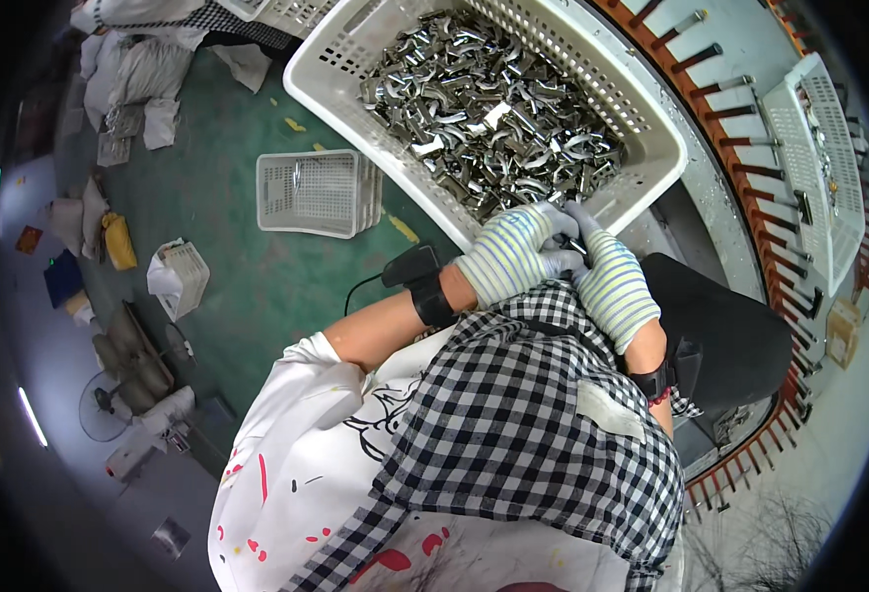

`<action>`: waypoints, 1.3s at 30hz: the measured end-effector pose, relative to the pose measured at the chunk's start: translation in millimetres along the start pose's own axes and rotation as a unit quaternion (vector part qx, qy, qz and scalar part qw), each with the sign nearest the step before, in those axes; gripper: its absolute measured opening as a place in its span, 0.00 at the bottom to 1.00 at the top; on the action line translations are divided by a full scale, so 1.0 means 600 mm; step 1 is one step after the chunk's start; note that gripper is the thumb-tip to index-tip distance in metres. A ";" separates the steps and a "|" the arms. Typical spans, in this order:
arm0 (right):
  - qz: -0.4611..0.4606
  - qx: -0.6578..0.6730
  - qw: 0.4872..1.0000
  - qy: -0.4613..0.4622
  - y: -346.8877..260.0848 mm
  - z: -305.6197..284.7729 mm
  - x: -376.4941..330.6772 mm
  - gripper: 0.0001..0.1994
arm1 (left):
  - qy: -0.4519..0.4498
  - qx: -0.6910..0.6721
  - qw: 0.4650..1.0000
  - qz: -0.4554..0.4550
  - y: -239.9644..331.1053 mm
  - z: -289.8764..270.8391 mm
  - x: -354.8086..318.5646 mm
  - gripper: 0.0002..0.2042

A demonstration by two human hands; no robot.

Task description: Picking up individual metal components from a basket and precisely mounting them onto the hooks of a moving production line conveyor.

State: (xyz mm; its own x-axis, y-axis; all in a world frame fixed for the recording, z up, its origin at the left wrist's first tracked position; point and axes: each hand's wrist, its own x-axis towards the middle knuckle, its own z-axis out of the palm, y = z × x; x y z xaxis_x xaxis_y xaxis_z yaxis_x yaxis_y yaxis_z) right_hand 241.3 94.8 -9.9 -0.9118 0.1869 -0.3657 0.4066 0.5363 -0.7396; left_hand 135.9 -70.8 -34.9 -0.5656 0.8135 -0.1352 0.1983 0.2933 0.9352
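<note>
Both gloved hands meet over the lap, just beside the near rim of the large white basket (375, 128). The left hand (513, 255) pinches a small metal part (577, 247) between thumb and fingers. The right hand (614, 276) has its fingertips at the same part; its exact grip cannot be told, as the fingers are partly hidden.

Edges: the basket rim borders the hands on the far side; the checked apron (513, 405) lies directly below them. Open room: the green floor (242, 266) extends left of the left forearm, with a smaller basket (306, 197) standing on it, apart from the hands.

Surroundings: loose metal parts (493, 109) cover the bottom of the large basket. A black rounded object (725, 335) stands close to the right wrist and limits the room on that side. Beyond it curves an orange track (716, 123) with projecting rods; a white perforated tray (785, 138) sits along it.
</note>
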 end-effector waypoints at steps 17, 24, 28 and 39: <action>0.107 0.301 0.912 0.257 -0.017 -0.019 -0.017 0.22 | 0.107 0.050 0.988 0.102 0.023 -0.070 0.058 0.15; 0.053 0.244 0.929 0.274 0.009 -0.015 -0.013 0.19 | 0.112 0.102 0.975 0.162 0.016 -0.061 0.069 0.14; 0.016 0.223 0.932 0.284 0.023 -0.003 -0.005 0.23 | 0.107 0.094 0.976 0.166 0.016 -0.058 0.075 0.14; -0.005 0.344 0.898 0.274 0.011 -0.017 -0.018 0.30 | 0.110 0.123 0.971 0.174 0.017 -0.066 0.081 0.12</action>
State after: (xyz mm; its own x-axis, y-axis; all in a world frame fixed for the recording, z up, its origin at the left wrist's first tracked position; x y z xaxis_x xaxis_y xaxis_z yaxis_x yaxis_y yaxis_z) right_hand 253.2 105.0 -4.9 -0.7304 0.6631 -0.1636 0.1658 -0.0602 -0.9843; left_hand 78.7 -48.0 -19.1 -0.5823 0.7658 0.2729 0.5775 0.1533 0.8019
